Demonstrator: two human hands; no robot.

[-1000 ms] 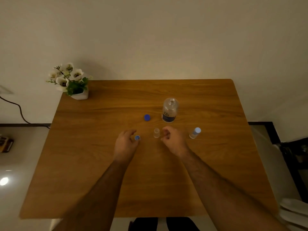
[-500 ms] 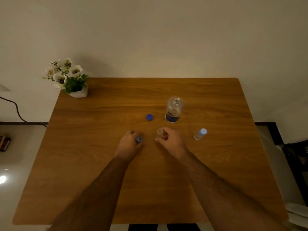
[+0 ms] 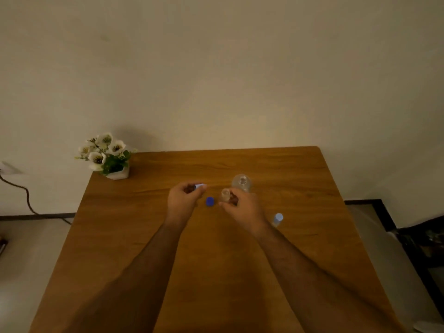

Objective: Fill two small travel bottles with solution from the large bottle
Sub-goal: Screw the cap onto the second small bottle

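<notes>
The large clear bottle [image 3: 241, 182] stands uncapped on the wooden table [image 3: 300, 179], partly behind my right hand. My right hand [image 3: 242, 209] is closed around a small uncapped travel bottle [image 3: 225, 194], held above the table just in front of the large bottle. My left hand [image 3: 183, 199] pinches a small light cap [image 3: 200, 186] between its fingertips, raised off the table. The large bottle's dark blue cap [image 3: 210, 201] lies on the table between my two hands. A second small travel bottle with a light cap [image 3: 277, 218] stands to the right of my right wrist.
A small white pot of white flowers [image 3: 108, 159] sits at the table's far left corner. A cable [image 3: 21, 191] runs along the wall at the left. A dark piece of furniture [image 3: 422, 246] stands beside the table on the right.
My left hand has lifted the small cap off the table and my right hand has raised the open small bottle. The camera has tilted up, so the table sits lower in view.
</notes>
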